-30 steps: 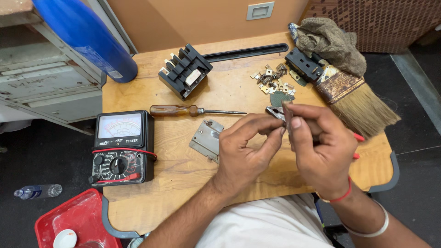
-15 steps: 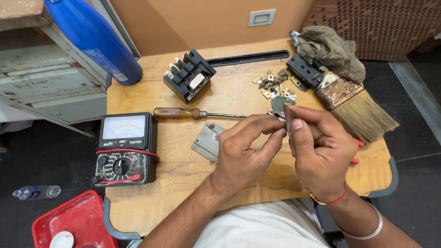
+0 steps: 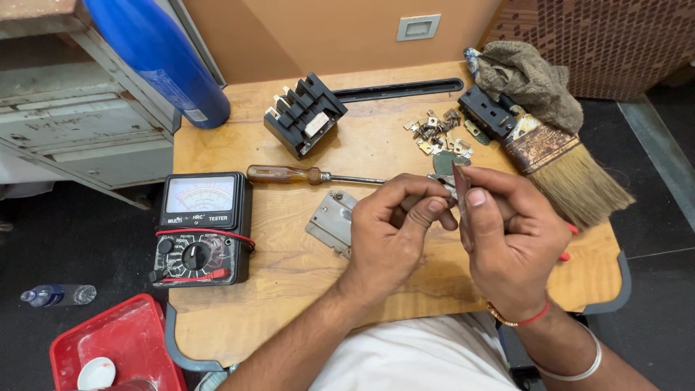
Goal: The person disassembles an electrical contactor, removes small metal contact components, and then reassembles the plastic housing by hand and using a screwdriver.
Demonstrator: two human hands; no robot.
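Note:
My left hand (image 3: 394, 232) and my right hand (image 3: 507, 239) meet above the wooden table (image 3: 289, 268), both pinching a small metal part (image 3: 450, 182) between fingertips. Under my left hand lies a grey metal plate (image 3: 330, 221). A wooden-handled screwdriver (image 3: 304, 174) lies just beyond my hands, its shaft pointing toward them. Several small metal contacts and screws (image 3: 436, 132) are scattered farther back. A red-tipped thing (image 3: 568, 242) shows behind my right hand, mostly hidden.
An analog multimeter (image 3: 199, 228) sits at the left. A black switch block (image 3: 304, 114) stands at the back, another black block (image 3: 486, 112) by a rag (image 3: 532, 76) and a paintbrush (image 3: 568, 170). A blue cylinder (image 3: 156, 54) and red tray (image 3: 108, 347) are at left.
My hands stay together on the small part with only slight finger shifts. The view has shifted a little; nothing on the table moved.

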